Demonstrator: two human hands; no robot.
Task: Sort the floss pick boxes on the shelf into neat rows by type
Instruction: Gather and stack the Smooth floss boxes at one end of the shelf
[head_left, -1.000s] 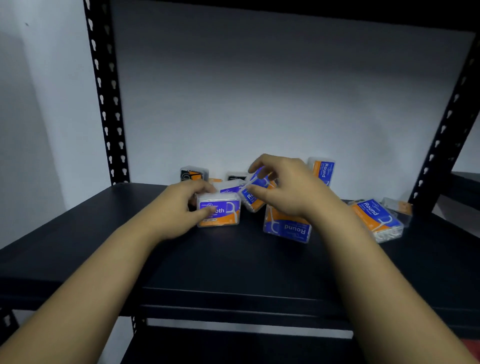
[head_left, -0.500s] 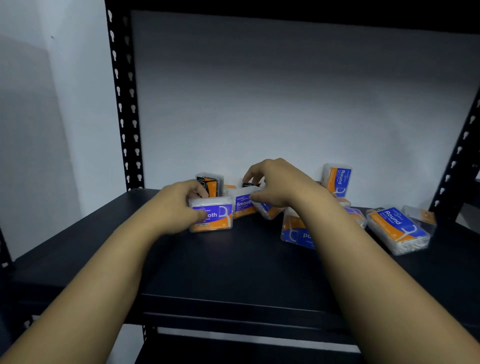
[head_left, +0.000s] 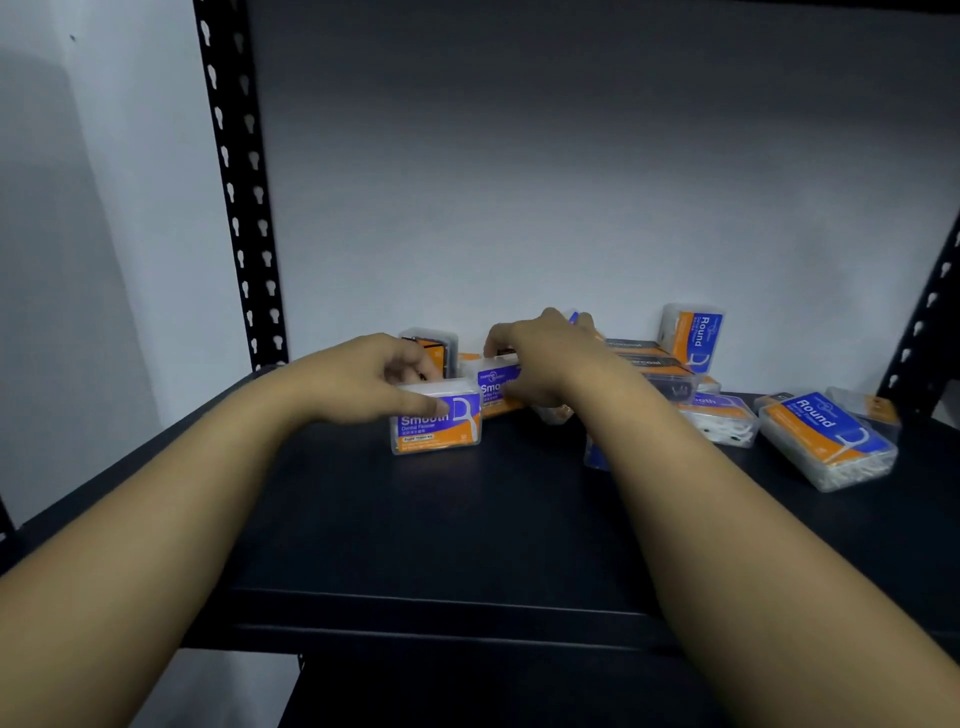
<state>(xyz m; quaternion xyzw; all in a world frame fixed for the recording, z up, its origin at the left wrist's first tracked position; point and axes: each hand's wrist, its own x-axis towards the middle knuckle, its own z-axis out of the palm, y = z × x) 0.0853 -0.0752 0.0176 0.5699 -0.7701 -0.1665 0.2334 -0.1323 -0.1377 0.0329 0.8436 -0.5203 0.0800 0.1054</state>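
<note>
On the black shelf (head_left: 415, 530), the left hand (head_left: 363, 382) grips the top of an upright "Smooth" box (head_left: 439, 423) at the front, thumb on its face and fingers curled behind. Just behind and to the right, the right hand (head_left: 540, 358) curls its fingers over a second "Smooth" box (head_left: 493, 387). Further right, two dark charcoal boxes (head_left: 649, 364) lie stacked, a "Round" box (head_left: 693, 335) stands against the wall, and another "Round" box (head_left: 828, 441) lies flat near the shelf's right post (head_left: 919, 332).
</note>
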